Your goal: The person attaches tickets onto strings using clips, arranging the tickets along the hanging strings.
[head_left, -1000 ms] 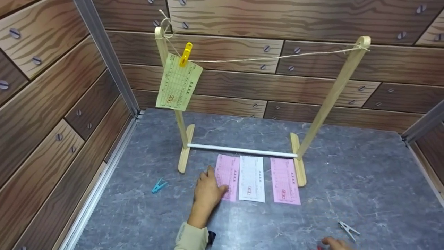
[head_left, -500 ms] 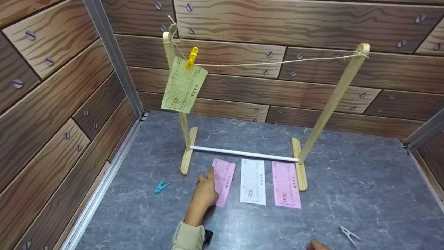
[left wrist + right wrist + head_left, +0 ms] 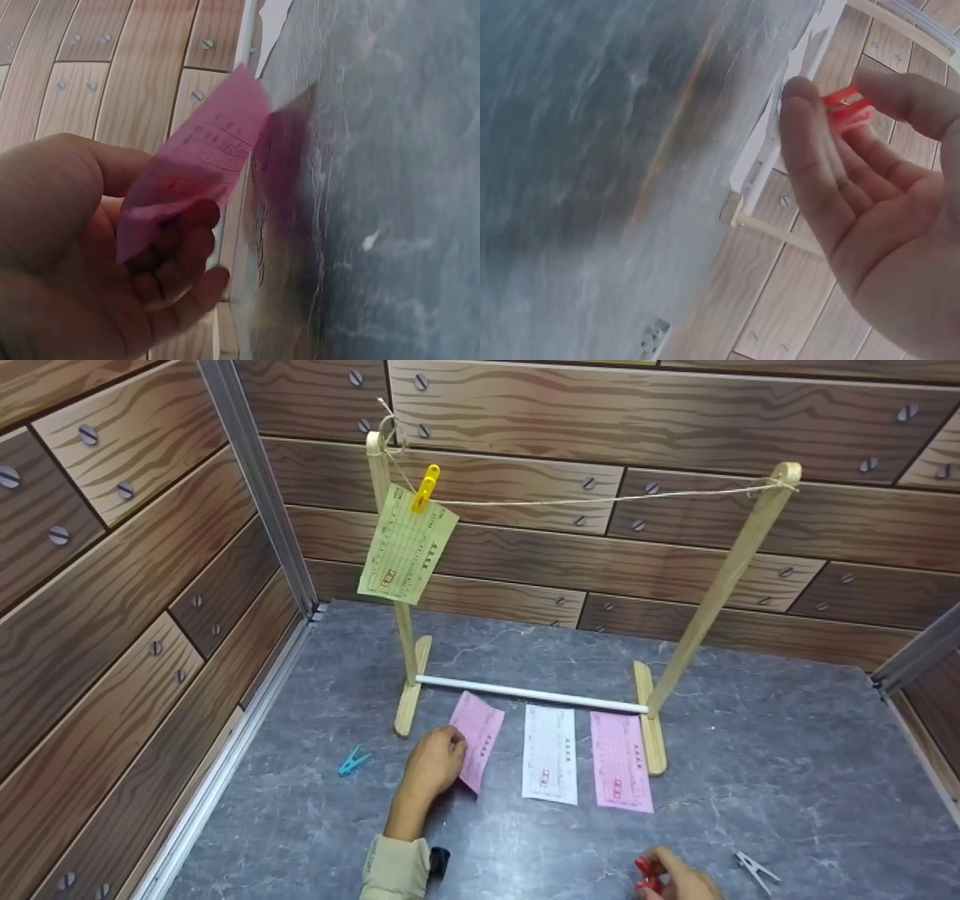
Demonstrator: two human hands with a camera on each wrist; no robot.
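Note:
My left hand (image 3: 435,765) pinches the left edge of a pink printed slip (image 3: 480,731), tilted up off the table; the left wrist view shows this slip (image 3: 199,154) bowed between thumb and fingers. At the bottom right of the head view, my right hand (image 3: 679,877) pinches a red clothespin (image 3: 646,874), seen also as a red clip (image 3: 847,112) between thumb and fingertips in the right wrist view. A white slip (image 3: 550,754) and a second pink slip (image 3: 621,761) lie flat to the right of the lifted one.
A wooden stand with a left post (image 3: 406,645) and right post (image 3: 724,589) carries a string (image 3: 540,502). From it hangs a green slip (image 3: 409,547) under a yellow clothespin (image 3: 425,489). A blue clothespin (image 3: 353,761) and a grey clothespin (image 3: 756,870) lie on the table (image 3: 300,825).
My left hand has taken hold of the left pink slip, drawn it away from the white one and raised it. My right hand has come further into view with the red clothespin.

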